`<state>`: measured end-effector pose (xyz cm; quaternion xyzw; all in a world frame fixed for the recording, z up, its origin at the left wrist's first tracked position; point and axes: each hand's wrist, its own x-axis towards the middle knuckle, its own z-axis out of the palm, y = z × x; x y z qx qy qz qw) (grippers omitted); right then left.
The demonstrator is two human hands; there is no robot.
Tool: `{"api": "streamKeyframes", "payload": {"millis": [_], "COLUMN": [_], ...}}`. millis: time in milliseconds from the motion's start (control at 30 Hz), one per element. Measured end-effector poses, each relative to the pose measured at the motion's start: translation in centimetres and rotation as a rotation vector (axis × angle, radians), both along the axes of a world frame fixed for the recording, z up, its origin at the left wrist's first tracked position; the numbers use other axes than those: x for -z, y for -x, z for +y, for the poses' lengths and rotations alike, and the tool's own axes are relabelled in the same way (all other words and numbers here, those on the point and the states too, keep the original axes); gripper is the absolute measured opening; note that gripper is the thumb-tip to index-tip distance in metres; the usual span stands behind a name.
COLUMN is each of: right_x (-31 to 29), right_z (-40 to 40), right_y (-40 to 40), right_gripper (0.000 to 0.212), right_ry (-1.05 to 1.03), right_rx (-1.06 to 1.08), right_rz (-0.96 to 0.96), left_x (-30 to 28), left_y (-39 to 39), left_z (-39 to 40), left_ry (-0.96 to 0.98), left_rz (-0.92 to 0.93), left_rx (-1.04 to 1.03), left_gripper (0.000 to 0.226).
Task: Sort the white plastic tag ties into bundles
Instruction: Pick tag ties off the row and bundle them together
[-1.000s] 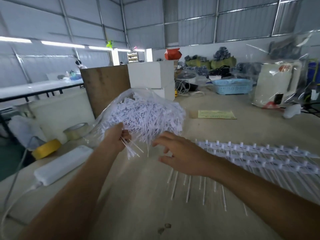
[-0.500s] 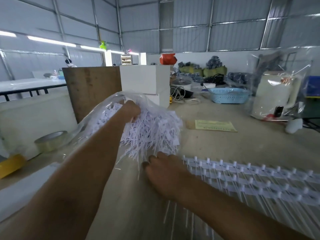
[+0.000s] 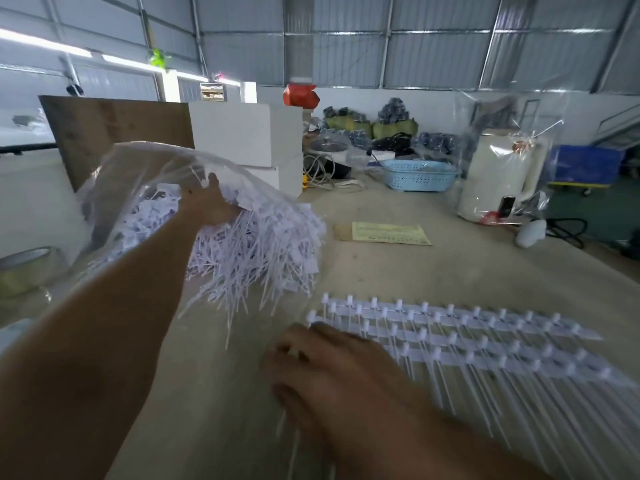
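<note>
A heap of loose white tag ties (image 3: 263, 251) spills from a clear plastic bag (image 3: 138, 174) at the left of the table. My left hand (image 3: 207, 204) reaches into the top of the heap, fingers curled down among the ties and thumb up against the bag. Several overlapping rows of tag ties (image 3: 467, 344) lie laid out flat at the right, heads away from me. My right hand (image 3: 329, 365) rests spread on the left end of these rows; it is blurred.
Behind the heap stand a brown board (image 3: 114, 133) and stacked white boxes (image 3: 249, 136). A yellow paper (image 3: 388, 233), a blue basket (image 3: 419, 174), a wrapped white kettle (image 3: 498, 178) and tape rolls (image 3: 24, 271) sit around the beige table (image 3: 450, 271).
My left hand went from the heap's near edge up into its top. My right hand dropped from the heap's loose ends onto the left end of the laid-out rows.
</note>
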<state>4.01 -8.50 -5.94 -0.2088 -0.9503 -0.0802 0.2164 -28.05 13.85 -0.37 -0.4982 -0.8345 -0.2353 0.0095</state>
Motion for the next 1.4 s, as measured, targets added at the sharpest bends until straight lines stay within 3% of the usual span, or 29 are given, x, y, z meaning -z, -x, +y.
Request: {"api": "streamKeyframes", "payload": {"millis": [133, 200, 300, 367, 533, 600, 767, 833, 900, 967, 1067, 1167, 1267, 1400], "right_x": [-1.0, -0.9, -0.1, 0.7, 0.0, -1.3, -4.4, -5.2, -5.7, -6.1, -7.2, -8.4, -8.4, -6.0], "right_z": [5.5, 9.2, 12.7, 13.3, 12.8, 12.3, 10.8, 10.4, 10.0, 9.6, 8.7, 7.3, 5.5, 5.0], "right_y": [-5.1, -8.3, -12.0, -12.9, -13.1, -13.2, -14.2, -14.8, -15.4, -16.2, -17.1, -17.8, -17.3, -14.5], "right_gripper": [0.018, 0.026, 0.031, 0.024, 0.014, 0.011, 0.007, 0.007, 0.01, 0.012, 0.019, 0.008, 0.034, 0.022], "right_ry": [0.119, 0.261, 0.356, 0.283, 0.284, 0.319, 0.211, 0.249, 0.305, 0.297, 0.285, 0.542, 0.933, 0.908], "right_rx": [0.205, 0.348, 0.552, 0.589, 0.577, 0.574, 0.517, 0.445, 0.418, 0.39, 0.34, 0.266, 0.199, 0.166], "right_rz": [0.084, 0.058, -0.176, -0.268, -0.025, 0.091, 0.305, 0.351, 0.351, 0.429, 0.417, 0.269, 0.145, -0.065], "left_x": [-2.0, -2.1, 0.4, 2.7, 5.1, 4.8, 3.7, 3.7, 3.6, 3.1, 1.6, 0.7, 1.5, 3.8], "left_y": [0.4, -0.6, -3.7, -6.9, -14.1, -15.8, -19.1, -20.1, -20.8, -21.0, -21.2, -21.8, -23.0, -23.7], "left_z": [-2.2, -4.7, -9.6, -13.1, -18.6, -18.5, -15.5, -14.7, -14.6, -15.2, -16.7, -18.1, -19.4, -20.5], "left_ry": [0.008, -0.05, -0.287, -0.4, -0.452, -0.432, -0.215, -0.114, -0.136, -0.278, -0.363, -0.369, -0.397, -0.406], "left_rz": [-0.033, 0.02, 0.202, 0.283, 0.384, 0.314, -0.03, -0.21, -0.478, -0.808, -1.09, -1.103, -0.96, -0.938], "left_rx": [0.102, 0.124, 0.079, 0.097, 0.401, 0.499, 0.529, 0.524, 0.568, 0.627, 0.741, 0.837, 0.889, 0.842], "left_gripper": [0.077, 0.059, 0.02, 0.018, 0.009, 0.008, 0.047, 0.051, 0.037, 0.016, 0.006, 0.007, 0.012, 0.015]}}
